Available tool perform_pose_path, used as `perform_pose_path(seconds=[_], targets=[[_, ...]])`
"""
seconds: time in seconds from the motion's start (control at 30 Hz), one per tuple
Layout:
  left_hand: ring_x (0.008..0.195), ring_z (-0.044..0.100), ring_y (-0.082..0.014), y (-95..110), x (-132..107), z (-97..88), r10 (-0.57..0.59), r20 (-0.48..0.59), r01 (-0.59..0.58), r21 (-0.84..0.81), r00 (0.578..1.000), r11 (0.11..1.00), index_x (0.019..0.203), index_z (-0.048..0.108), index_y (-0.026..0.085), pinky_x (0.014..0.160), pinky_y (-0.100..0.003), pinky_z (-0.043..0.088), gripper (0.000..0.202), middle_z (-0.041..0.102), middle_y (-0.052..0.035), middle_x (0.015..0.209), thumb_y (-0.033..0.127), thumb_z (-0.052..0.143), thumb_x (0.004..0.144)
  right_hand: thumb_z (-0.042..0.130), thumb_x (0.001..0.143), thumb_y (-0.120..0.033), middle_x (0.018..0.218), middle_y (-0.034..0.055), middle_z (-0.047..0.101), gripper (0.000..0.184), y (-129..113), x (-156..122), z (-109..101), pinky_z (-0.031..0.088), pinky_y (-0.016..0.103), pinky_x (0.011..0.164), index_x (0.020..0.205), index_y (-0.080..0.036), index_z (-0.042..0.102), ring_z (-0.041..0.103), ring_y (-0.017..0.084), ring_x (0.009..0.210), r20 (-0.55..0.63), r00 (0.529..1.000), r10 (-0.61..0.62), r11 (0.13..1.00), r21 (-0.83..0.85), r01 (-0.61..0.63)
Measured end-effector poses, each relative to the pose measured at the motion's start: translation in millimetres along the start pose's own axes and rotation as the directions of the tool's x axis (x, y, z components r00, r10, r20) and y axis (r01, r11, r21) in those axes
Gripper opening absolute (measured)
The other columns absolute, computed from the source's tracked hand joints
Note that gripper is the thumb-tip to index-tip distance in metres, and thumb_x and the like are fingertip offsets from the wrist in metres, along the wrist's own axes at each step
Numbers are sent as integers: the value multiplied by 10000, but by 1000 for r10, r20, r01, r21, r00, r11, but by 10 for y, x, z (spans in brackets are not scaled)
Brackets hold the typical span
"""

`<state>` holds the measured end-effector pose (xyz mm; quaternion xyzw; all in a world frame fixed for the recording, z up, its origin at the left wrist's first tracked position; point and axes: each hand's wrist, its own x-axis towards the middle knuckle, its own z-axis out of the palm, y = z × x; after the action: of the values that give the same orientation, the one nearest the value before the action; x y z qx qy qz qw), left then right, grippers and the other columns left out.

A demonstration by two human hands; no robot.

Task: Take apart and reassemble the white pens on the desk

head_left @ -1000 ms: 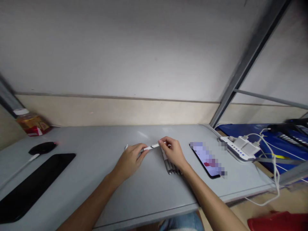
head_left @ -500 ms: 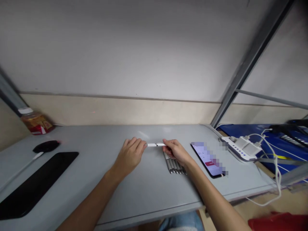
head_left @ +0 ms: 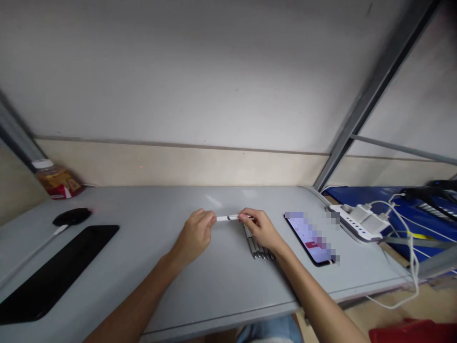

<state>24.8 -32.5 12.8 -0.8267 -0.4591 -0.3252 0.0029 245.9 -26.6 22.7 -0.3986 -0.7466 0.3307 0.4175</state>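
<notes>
A white pen [head_left: 223,218] with a dark band is held level above the grey desk, an end in each hand. My left hand [head_left: 196,232] pinches its left end. On the other end, the fingers of my right hand [head_left: 260,227] are closed around the pen and hide its tip. Several grey pens [head_left: 255,247] with shiny ends lie side by side on the desk, just below my right hand, which partly covers them.
Right of the pens lies a phone [head_left: 310,238] with a lit screen. Farther right, a white power strip [head_left: 355,224] has plugs and cables. A black tablet-like slab [head_left: 60,274], a black mouse [head_left: 72,216] and a bottle [head_left: 59,181] are at the left.
My right hand has shifted slightly left along the pen, so less of the pen shows between the hands. The camera view has moved a little.
</notes>
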Motion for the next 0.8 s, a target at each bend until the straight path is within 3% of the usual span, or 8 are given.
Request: perform_pose_path(seconds=[0.1,0.17,0.3,0.37,0.47,0.63,0.73,0.8], targets=[[703,479,-172,-22,16,5,-30,28,30,-10,999,999,747,485,199,677,-308,383,241,540,-15,716,165,315,915,550,873,-393,910,46,623,259,13,2,41,399,240,637,1012,-198,647,540,146,752,-88,994,-69,997,-32,67],[728,493,-176,-16,32,-13,-32,42,31,5,999,999,780,500,198,713,-320,385,262,555,-14,741,224,298,946,575,859,-399,900,41,637,353,40,3,59,414,241,637,1154,-205,600,552,141,721,-94,995,-17,1000,-15,16],[772,510,-181,21,41,-56,-54,105,52,22,993,998,792,512,197,747,-331,379,316,572,-14,773,303,279,978,402,946,-413,621,-5,565,366,85,12,66,382,241,581,934,-165,670,490,122,569,-61,997,52,996,-65,-55],[814,524,-188,29,33,-61,-51,128,48,26,991,999,843,533,198,770,-340,378,288,596,-17,822,332,315,974,451,925,-388,732,21,613,314,89,20,62,393,237,603,879,-166,668,530,133,655,-93,996,-8,997,-72,1],[893,545,-197,20,20,-45,-38,105,37,12,994,999,981,548,207,813,-350,379,225,626,-30,944,340,367,961,569,859,-367,967,57,645,285,92,27,57,425,233,649,1070,-185,629,576,159,822,-155,987,-43,999,-11,42],[858,562,-191,-13,14,-13,-36,118,37,-5,992,999,996,534,218,801,-342,381,225,627,-26,920,312,332,971,419,938,-401,641,10,582,366,116,27,52,390,244,576,828,-158,670,514,131,597,-94,994,61,998,-24,-63],[787,552,-182,-22,15,-12,-37,144,36,9,989,999,942,532,213,775,-334,373,237,610,-15,841,303,315,975,549,871,-339,850,43,630,198,101,31,41,416,244,631,891,-180,664,562,155,765,-137,990,-43,998,-45,37],[771,547,-178,-21,19,-19,-41,149,39,13,988,999,920,528,210,758,-327,367,256,605,-14,828,305,297,979,596,838,-323,1012,64,623,233,85,31,33,434,250,675,1032,-203,644,566,168,873,-164,983,-77,997,-38,72]])
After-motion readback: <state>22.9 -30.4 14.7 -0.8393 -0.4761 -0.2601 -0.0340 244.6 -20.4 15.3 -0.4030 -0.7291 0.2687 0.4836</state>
